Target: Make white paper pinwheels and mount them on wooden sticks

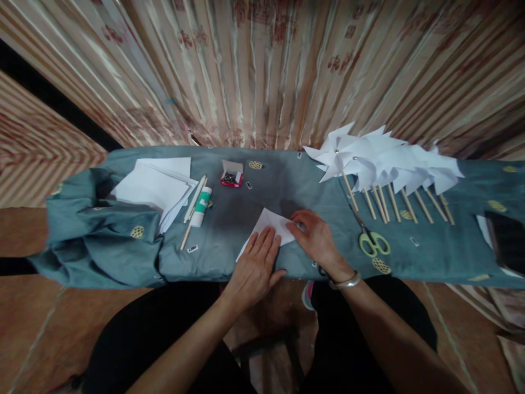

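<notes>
A folded white paper sheet [271, 223] lies on the blue-grey cloth [246, 197] in front of me. My left hand [255, 262] rests flat on the sheet's near left part, fingers stretched out together. My right hand [315, 236] presses its curled fingertips on the sheet's right edge, and a silver bangle sits on that wrist.
A stack of white paper [158, 186] lies at the left, with wooden sticks and a glue stick [201, 207] beside it. A small red box of pins [232, 174] sits behind. Several finished white pinwheels [385, 161] lie at the right, with green-handled scissors [371, 238] near them.
</notes>
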The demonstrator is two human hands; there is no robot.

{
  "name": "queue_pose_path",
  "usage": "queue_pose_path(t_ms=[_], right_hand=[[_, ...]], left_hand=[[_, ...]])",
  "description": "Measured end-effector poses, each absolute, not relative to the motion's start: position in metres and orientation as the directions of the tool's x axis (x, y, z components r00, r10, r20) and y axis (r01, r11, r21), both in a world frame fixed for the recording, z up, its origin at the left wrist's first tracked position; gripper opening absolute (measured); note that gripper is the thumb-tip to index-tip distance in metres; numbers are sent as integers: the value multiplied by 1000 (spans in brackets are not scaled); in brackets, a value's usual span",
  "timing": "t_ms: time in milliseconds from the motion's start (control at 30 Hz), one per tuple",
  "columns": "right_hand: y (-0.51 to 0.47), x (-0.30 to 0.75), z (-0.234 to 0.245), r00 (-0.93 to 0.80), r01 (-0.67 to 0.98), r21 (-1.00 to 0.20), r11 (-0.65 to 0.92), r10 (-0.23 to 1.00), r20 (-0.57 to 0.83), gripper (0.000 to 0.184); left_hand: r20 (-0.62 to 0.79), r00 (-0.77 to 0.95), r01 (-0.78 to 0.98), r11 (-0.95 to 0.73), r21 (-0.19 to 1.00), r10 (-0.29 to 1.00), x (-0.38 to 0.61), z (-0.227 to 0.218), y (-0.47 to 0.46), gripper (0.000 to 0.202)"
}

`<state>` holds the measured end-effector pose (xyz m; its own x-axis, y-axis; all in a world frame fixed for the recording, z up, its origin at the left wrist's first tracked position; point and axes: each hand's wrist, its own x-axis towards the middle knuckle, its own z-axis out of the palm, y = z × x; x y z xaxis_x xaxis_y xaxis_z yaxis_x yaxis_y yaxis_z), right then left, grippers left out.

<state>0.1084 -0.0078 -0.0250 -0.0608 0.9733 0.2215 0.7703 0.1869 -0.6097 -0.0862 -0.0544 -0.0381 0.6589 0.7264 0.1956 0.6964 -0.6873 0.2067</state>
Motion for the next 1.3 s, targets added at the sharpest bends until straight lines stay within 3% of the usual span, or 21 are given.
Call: queue_pose_path(t_ms=[167, 333, 600, 1067, 1300], right_hand=[[-14, 107, -25, -99, 817, -529, 230, 960, 263, 20], [-28, 105, -30, -83, 864, -459, 205, 959, 272, 56], [-42, 104, -37, -51, 877, -451, 164, 966, 252, 73], [-43, 140, -47, 43, 856, -510, 87, 970, 239, 60], [-41, 152, -45, 29, 810, -571, 133, 964, 266, 52]], left_hand=[[183, 665, 697, -690, 199, 724, -87, -38, -54, 73], [170, 669, 698, -690, 190, 724, -87, -38, -54, 75], [168, 669, 702, -690, 178, 724, -86, -41, -54, 75], [177, 675, 688, -698, 199, 716, -141, -32, -76, 70], [223, 664, 712, -694, 104, 714, -163, -30, -91, 67]])
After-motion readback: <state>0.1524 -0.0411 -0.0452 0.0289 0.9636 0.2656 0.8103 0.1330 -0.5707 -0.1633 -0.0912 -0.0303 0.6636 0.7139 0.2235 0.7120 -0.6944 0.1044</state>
